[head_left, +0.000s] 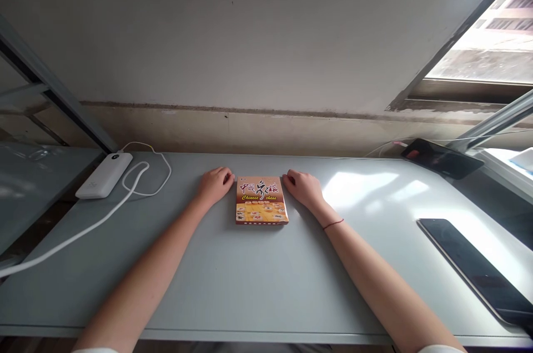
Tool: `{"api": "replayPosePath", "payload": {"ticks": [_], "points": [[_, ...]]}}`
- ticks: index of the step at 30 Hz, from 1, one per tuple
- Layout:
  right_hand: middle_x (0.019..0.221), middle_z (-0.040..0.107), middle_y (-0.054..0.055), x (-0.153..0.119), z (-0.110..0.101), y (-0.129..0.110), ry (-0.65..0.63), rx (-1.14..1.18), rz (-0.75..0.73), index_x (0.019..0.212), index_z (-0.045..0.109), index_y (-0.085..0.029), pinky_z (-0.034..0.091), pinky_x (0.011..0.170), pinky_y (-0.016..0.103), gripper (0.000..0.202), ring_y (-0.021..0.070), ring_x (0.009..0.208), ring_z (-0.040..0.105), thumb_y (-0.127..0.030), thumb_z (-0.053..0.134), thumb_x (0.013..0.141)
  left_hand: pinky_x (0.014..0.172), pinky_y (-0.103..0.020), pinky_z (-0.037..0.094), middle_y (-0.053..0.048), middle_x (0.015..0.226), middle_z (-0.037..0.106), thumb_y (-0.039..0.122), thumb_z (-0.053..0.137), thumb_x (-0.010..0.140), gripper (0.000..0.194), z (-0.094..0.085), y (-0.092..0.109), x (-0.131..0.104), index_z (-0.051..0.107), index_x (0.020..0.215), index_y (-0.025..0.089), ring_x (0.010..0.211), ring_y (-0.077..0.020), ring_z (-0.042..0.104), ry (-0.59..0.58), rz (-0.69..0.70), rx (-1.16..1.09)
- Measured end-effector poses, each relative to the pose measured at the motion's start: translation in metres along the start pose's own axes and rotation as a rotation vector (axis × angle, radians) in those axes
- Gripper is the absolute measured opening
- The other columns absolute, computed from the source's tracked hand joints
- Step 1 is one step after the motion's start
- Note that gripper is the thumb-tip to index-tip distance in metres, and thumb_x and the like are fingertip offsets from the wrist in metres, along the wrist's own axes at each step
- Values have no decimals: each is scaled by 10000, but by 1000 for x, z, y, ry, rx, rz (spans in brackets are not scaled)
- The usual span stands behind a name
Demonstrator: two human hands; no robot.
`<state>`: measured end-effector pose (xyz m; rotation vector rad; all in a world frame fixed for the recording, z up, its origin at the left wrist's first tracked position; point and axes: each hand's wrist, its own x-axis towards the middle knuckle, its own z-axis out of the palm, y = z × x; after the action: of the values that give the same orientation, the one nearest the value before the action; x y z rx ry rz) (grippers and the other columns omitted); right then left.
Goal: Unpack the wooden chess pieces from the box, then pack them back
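Note:
A Chinese chess box [261,201] with a printed lid lies flat on the grey table [250,286], its front facing me. Just left of the box, my left hand [215,185] rests on the tabletop, curled into a loose fist with nothing in it. On the other side, my right hand [305,186] lies curled the same way, also holding nothing. Both hands are close to the box's upper corners, with a narrow gap to each side. A thin dark red string circles my right wrist.
At the left edge sits a white power bank [105,176] with a white cable [94,226] running toward me. A dark phone [478,270] lies at the right. Farther back, another black device [441,159] leans by the metal frame. A wall [233,36] closes off the far side.

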<state>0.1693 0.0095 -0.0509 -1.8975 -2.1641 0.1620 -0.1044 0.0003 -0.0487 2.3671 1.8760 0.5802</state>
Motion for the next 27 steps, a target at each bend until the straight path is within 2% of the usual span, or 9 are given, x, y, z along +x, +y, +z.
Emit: {"api": "replayPosePath", "payload": {"ticks": [19, 23, 27], "points": [[689, 632, 33, 0, 1, 0, -4, -14, -3, 704, 567, -210, 173, 507, 256, 323, 134, 544, 453, -378, 388, 914, 639, -268, 347, -21, 813, 664, 259, 474, 886, 168, 1, 0, 0, 595, 779, 212, 727, -172, 586, 20, -10, -25], [699, 637, 37, 1, 2, 1, -10, -21, -2, 721, 584, -211, 175, 514, 257, 325, 137, 555, 467, -381, 388, 916, 612, -260, 341, -11, 731, 650, 264, 478, 874, 180, 0, 5, 0, 592, 746, 207, 670, -158, 574, 58, -69, -40], [704, 639, 39, 0, 1, 1, -6, -23, 0, 707, 572, -209, 178, 512, 254, 325, 137, 557, 472, -374, 387, 917, 553, -260, 327, 5, 615, 592, 312, 442, 890, 232, -9, 18, -3, 599, 759, 203, 562, -147, 527, 110, -123, -65]]}}
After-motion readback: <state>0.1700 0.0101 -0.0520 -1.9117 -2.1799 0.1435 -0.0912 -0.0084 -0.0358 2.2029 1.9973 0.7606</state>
